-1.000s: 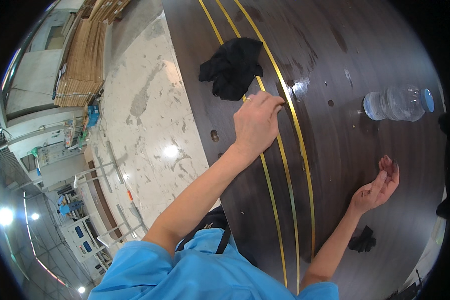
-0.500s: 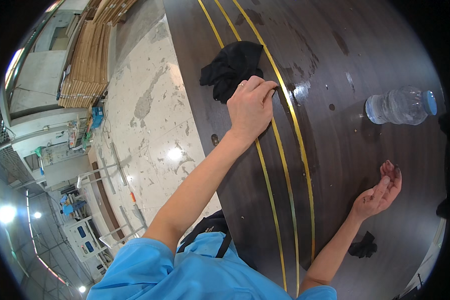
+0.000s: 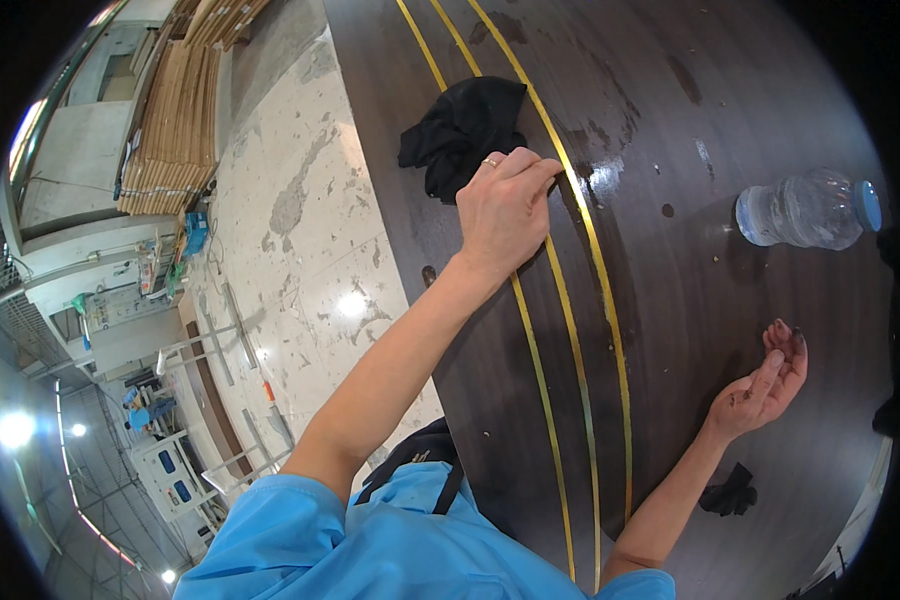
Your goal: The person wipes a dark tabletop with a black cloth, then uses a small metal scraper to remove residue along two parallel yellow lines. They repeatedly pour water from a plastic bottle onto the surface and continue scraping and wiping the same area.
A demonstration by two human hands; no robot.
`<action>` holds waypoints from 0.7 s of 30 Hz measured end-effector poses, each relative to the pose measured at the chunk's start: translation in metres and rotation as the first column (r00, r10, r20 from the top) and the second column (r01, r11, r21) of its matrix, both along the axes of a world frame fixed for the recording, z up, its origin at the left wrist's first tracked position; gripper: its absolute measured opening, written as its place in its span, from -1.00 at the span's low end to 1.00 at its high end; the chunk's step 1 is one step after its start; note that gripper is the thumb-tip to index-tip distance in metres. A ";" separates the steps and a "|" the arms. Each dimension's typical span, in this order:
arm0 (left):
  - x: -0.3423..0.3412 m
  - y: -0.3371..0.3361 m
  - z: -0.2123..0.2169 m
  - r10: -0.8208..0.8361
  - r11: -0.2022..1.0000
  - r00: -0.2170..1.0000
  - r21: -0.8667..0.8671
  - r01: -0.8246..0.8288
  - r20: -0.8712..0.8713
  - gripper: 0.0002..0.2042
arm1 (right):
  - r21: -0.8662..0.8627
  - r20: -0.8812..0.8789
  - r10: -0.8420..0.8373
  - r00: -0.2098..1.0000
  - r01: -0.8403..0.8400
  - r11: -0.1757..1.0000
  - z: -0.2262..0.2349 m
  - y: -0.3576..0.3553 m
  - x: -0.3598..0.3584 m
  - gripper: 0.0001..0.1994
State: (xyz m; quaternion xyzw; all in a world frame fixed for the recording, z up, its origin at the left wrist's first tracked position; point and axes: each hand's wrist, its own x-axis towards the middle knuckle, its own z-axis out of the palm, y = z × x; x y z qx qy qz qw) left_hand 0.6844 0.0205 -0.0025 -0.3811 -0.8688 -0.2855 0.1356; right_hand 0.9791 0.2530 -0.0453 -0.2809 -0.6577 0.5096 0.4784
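My left hand [image 3: 510,205] reaches over a dark wood-grain panel [image 3: 690,290], its thumb and fingers pinched together against one of the gold strips [image 3: 602,270]. Whatever those fingertips hold, if anything, is hidden. A crumpled black cloth [image 3: 465,125] lies just beyond and left of that hand, across the strips. My right hand [image 3: 765,385] rests palm up over the panel to the right, fingers loosely curled and apart with nothing in them. Dark smudges mark its fingertips and palm.
A clear plastic bottle with a blue cap [image 3: 810,210] lies on its side at the right. A small black scrap [image 3: 730,492] sits near my right forearm. Wet patches and drops dot the panel. Stacked boards [image 3: 175,120] stand across the pale floor [image 3: 300,220] at left.
My left hand has shifted very slightly to the right at the gold strip, still pinched. My right hand is nearly unmoved, and the cloth lies in the same place.
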 end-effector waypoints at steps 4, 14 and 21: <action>0.002 0.000 0.001 0.008 1.000 1.000 -0.018 -0.008 0.021 -0.85 | 0.008 0.009 -0.001 1.000 0.001 1.000 0.000 0.000 0.000 -0.59; 0.012 -0.002 0.002 0.005 0.999 1.000 -0.039 -0.004 0.022 -0.81 | 0.022 0.029 -0.008 1.000 0.007 1.000 -0.001 0.001 0.001 -0.58; 0.013 -0.003 0.000 -0.015 1.000 1.000 -0.025 0.015 -0.001 -0.77 | 0.016 0.020 -0.007 1.000 0.007 1.000 0.000 -0.001 0.001 -0.58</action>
